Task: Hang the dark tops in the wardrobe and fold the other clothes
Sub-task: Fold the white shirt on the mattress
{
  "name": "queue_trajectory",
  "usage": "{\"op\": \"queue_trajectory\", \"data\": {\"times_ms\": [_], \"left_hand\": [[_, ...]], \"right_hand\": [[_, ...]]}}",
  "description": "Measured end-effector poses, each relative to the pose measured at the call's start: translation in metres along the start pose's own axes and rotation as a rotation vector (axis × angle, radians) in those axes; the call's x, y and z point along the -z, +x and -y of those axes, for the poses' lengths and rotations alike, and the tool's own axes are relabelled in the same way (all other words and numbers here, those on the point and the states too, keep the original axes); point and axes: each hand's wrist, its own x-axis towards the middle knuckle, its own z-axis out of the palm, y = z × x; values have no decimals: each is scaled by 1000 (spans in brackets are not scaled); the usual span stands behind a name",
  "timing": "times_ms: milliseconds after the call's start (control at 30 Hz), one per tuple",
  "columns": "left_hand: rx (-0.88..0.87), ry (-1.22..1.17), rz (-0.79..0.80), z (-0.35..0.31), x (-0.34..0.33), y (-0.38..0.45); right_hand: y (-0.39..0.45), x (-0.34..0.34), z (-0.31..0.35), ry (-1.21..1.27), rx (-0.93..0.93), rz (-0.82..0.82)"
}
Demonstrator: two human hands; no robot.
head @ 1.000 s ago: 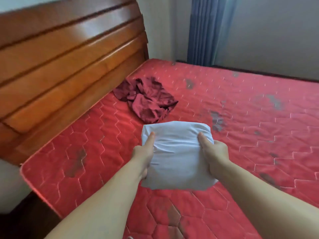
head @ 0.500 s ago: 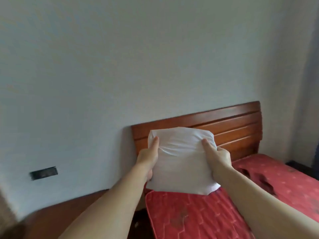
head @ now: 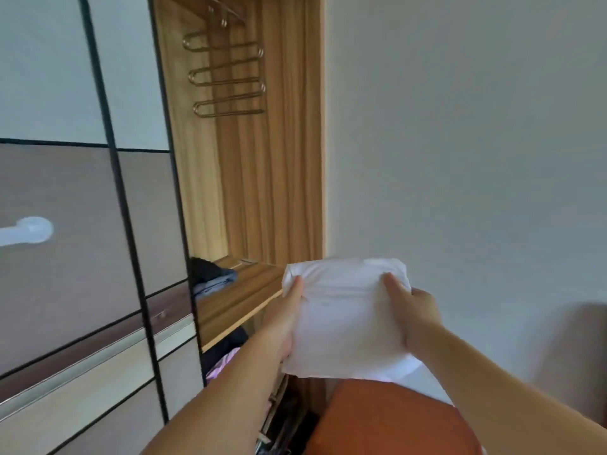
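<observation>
Folded white garment held up before open wardrobe, near wooden shelf. Left hand and right hand gripping opposite edges, thumbs on top.

Head view, close, facing open wardrobe

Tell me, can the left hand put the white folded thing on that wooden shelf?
Probably yes. The left hand grips the folded white garment with the right hand, beside the open wooden shelf. Only folded dark clothes sit farther left.
</observation>
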Motion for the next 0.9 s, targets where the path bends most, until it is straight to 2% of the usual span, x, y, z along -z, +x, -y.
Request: {"op": "queue_trajectory", "data": {"times_ms": [167,333,633,767,900], "left_hand": [[23,-35,-215,-2,91,56],[15,-78,-308,-5,127,103],[1,-122,-520,-34,67,218],[-3,-129,-544,-50,38,268],[54,-188,-591,-46,39,303]], "right_hand": [[23,-123,-1,-13,4,203],[64,-201,-8,-9,10,327],[213,-253,-2,50,1,522],[280,-271,6,16,-1,590],[315,-310,-6,-2,-18,679]]}}
